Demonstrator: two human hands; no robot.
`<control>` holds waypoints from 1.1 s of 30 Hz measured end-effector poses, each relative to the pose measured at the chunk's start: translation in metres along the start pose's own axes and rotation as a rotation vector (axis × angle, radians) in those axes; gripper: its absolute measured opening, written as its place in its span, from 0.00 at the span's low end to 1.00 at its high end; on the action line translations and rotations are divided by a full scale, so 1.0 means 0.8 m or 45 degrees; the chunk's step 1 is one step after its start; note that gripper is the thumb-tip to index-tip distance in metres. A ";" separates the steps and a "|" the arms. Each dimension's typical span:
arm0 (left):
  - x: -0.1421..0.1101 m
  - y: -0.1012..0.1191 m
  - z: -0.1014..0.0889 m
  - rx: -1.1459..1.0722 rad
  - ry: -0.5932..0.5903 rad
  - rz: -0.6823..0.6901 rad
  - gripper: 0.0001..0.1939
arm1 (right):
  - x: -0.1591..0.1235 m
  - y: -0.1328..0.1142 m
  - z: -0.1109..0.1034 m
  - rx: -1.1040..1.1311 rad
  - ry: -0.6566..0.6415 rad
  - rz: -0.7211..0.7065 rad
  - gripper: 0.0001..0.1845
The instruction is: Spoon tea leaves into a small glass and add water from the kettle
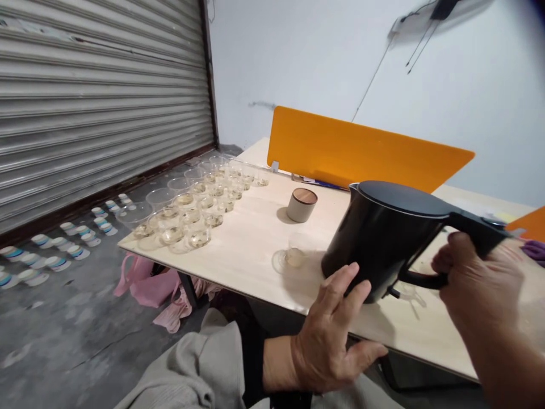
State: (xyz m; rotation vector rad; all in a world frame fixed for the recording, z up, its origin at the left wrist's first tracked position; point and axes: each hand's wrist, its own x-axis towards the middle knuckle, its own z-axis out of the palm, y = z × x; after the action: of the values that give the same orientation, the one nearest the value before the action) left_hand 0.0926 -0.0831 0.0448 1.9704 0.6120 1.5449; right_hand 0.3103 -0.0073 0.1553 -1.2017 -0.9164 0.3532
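Tilting a kettle (383, 236) toward a cup (295, 255), right hand (481, 284) clamped on its handle, left hand (330, 335) open, steadying; pouring demands careful aim

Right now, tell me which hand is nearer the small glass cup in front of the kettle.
Left. The left hand steadies the kettle at its lower side, just right of the glass cup. The right hand grips the kettle's handle, farther right, beyond the kettle.

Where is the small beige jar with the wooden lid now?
In the head view, the beige jar stands mid-table, before the orange divider, between the glass cups and the black kettle.
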 end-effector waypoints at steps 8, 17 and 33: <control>-0.008 -0.008 -0.081 0.416 0.240 0.132 0.38 | 0.074 0.061 0.062 0.038 -0.021 -0.051 0.15; 0.005 -0.084 -0.153 0.689 0.552 -0.181 0.22 | 0.139 0.081 0.089 0.002 0.010 0.073 0.11; 0.043 -0.146 -0.169 0.412 0.466 -0.440 0.17 | 0.173 0.101 0.065 0.179 -0.144 0.245 0.14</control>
State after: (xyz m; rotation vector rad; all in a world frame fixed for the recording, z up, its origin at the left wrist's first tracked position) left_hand -0.0329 0.0454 0.0159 1.6816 1.3510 1.6686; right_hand 0.3723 0.1488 0.1432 -1.1509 -0.8602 0.6356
